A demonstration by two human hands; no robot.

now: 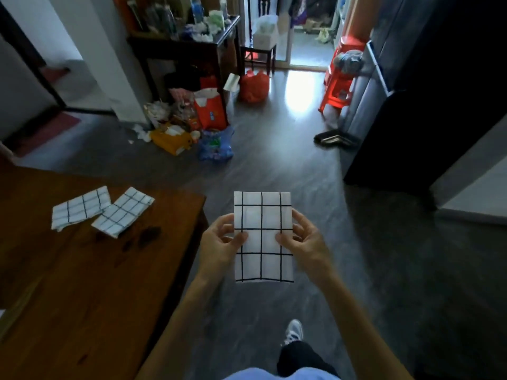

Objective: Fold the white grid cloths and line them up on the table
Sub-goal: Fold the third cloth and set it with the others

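A folded white cloth with a black grid (262, 220) hangs in the air over the floor, to the right of the table. My left hand (219, 242) pinches its left edge and my right hand (301, 239) pinches its right edge, thumbs on the front face. Two more folded grid cloths lie on the brown wooden table (82, 283): one (79, 208) at the far left, and a second (123, 212) beside it, touching or slightly overlapping it near the table's far edge.
The table's right edge runs just left of my left forearm. A pile of bags and litter (189, 124) sits on the floor ahead, with red stools (340, 75) and a dark cabinet (411, 91) to the right. My foot (293, 331) stands on grey floor below.
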